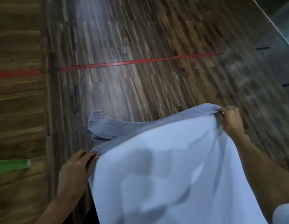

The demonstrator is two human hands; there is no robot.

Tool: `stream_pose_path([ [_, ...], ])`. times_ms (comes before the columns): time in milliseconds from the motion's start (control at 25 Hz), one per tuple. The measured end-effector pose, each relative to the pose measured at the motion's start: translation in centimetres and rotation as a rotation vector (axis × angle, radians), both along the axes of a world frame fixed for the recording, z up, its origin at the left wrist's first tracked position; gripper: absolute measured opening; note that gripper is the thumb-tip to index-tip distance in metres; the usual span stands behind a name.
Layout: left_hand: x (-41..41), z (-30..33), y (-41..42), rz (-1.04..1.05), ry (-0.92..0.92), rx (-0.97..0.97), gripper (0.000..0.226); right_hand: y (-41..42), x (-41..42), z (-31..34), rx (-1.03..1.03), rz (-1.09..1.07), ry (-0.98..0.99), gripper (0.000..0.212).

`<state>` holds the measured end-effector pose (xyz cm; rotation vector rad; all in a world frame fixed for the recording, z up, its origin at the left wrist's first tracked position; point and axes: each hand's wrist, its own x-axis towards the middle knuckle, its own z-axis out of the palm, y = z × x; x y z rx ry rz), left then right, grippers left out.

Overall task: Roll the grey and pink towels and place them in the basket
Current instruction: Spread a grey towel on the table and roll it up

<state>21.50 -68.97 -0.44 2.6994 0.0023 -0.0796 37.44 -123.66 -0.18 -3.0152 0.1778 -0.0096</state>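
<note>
I hold the grey towel (pixel 164 172) stretched out in front of me over a dark wooden table (pixel 140 38). My left hand (pixel 76 167) pinches its near-left corner. My right hand (pixel 229 120) pinches the upper-right corner. The towel hangs lit and pale between my hands, and a crumpled part of it (pixel 105 126) lies on the wood at the far left. Neither a pink towel nor a basket is in view.
A red tape line (pixel 132 62) crosses the table from left to right. A lighter wooden floor (pixel 17 102) lies to the left, with a green strip (pixel 13 165) on it. Two short black marks (pixel 262 48) sit at the right. The picture is motion-blurred.
</note>
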Motion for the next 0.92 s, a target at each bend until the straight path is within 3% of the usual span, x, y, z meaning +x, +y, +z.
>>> stream_pose_path([
  [80, -0.3, 0.1, -0.3, 0.007, -0.006, -0.003, 0.022, 0.1, -0.7, 0.0, 0.072, -0.055, -0.001, 0.023],
  [560, -5.0, -0.9, -2.1, 0.056, -0.095, -0.031, 0.019, -0.3, -8.7, -0.4, 0.218, -0.305, -0.103, 0.021],
  [920, -14.4, -1.5, -5.6, 0.067, -0.153, -0.078, 0.014, -4.6, -19.4, -0.9, 0.249, -0.356, -0.120, 0.018],
])
